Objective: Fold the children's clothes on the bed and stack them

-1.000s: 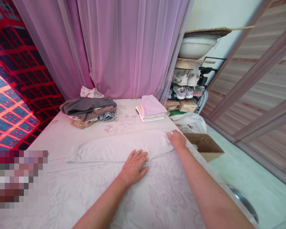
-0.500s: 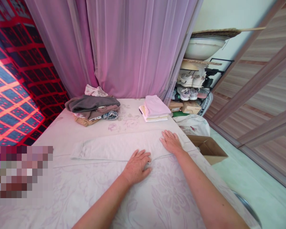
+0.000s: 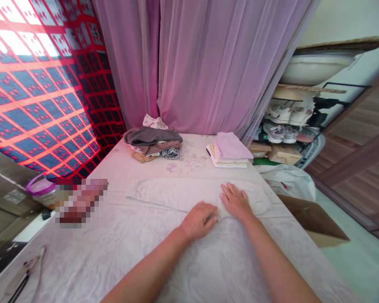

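Observation:
A white striped garment point(image 3: 173, 192), long and folded narrow, lies across the bed. My right hand point(image 3: 236, 202) rests flat on its right part, with fingers spread. At the garment's near edge is my left hand point(image 3: 199, 219), its fingers curled toward the thumb and seemingly pinching the cloth. The exact grip is partly hidden by the hand itself. Beyond, on the right, sits a neat stack of folded clothes point(image 3: 230, 149) with a pink piece on top. Farther left is a looser pile of clothes point(image 3: 154, 141), with dark grey cloth uppermost.
The bed point(image 3: 164, 256) has a pale floral cover. Purple curtains point(image 3: 208, 63) hang behind it. To the right stand a shoe rack point(image 3: 281, 122) and an open cardboard box point(image 3: 316, 219). A pixelated patch point(image 3: 82, 202) hides something on the left; thin dark items point(image 3: 22, 277) lie nearer.
The view has turned left, so the scene sits farther right. My left hand has gone from lying flat to curled fingers at the garment's edge. My right hand still presses flat, nearer to the left.

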A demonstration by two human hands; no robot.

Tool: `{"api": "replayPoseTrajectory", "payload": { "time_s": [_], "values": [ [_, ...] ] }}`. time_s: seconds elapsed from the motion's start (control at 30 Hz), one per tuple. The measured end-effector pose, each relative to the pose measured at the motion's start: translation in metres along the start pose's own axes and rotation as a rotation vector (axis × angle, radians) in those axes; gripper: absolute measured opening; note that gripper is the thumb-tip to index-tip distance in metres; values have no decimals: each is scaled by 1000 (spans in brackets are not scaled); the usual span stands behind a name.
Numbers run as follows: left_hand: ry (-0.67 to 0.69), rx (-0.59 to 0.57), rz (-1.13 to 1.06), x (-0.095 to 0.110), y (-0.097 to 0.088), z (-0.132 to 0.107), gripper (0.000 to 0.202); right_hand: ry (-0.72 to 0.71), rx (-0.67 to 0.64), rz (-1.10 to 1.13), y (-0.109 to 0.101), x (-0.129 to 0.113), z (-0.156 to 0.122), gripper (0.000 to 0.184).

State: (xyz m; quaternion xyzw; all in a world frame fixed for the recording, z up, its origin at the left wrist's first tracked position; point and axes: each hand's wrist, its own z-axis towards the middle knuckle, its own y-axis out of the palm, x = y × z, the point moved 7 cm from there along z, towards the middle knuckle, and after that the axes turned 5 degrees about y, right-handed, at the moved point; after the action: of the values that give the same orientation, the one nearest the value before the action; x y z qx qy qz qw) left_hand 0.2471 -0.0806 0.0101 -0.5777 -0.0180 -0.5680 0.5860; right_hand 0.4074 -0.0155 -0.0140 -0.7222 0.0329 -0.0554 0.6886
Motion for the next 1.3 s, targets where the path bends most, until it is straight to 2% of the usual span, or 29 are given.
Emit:
{"api": "replayPoseTrajectory", "payload": {
  "time_s": [0.1, 0.17, 0.27, 0.37, 0.43, 0.47, 0.57, 0.67, 0.8, 0.87, 1.0, 1.13, 1.3],
  "values": [
    [-14, 10, 74, -6, -10, -3, 28, 5, 21, -14, 2, 0, -1, 52],
    [-74, -9, 204, -18, -27, -7, 34, 2, 36, -22, 2, 1, -1, 52],
    [-270, 11, 448, -52, -75, -23, 44, -5, 60, -23, 2, 2, -1, 52],
    [-518, 61, 680, -91, -128, -54, 53, -12, 81, -21, 4, 2, -1, 52],
    [-646, 80, 749, -111, -151, -75, 58, -18, 91, -22, 6, 3, -1, 52],
    [-670, 79, 764, -117, -157, -83, 60, -21, 97, -24, 6, 3, -1, 52],
    [-680, 92, 779, -124, -160, -96, 62, -19, 109, -30, 5, 3, 0, 52],
    [-684, 109, 787, -124, -156, -97, 62, 13, 133, -8, -2, -3, -1, 52],
    [-675, 107, 794, -123, -155, -94, 63, -28, 225, 69, -16, -33, -12, 53],
    [-678, 100, 801, -124, -156, -94, 62, -83, 195, 83, -15, -51, -18, 53],
    [-674, 89, 823, -122, -157, -93, 62, -169, 26, 61, -3, -75, -28, 52],
    [-677, 89, 822, -120, -159, -91, 61, -166, -38, 76, 0, -75, -30, 52],
    [-678, 82, 819, -121, -161, -90, 60, -172, 2, 86, -5, -76, -35, 52]
  ]
}}
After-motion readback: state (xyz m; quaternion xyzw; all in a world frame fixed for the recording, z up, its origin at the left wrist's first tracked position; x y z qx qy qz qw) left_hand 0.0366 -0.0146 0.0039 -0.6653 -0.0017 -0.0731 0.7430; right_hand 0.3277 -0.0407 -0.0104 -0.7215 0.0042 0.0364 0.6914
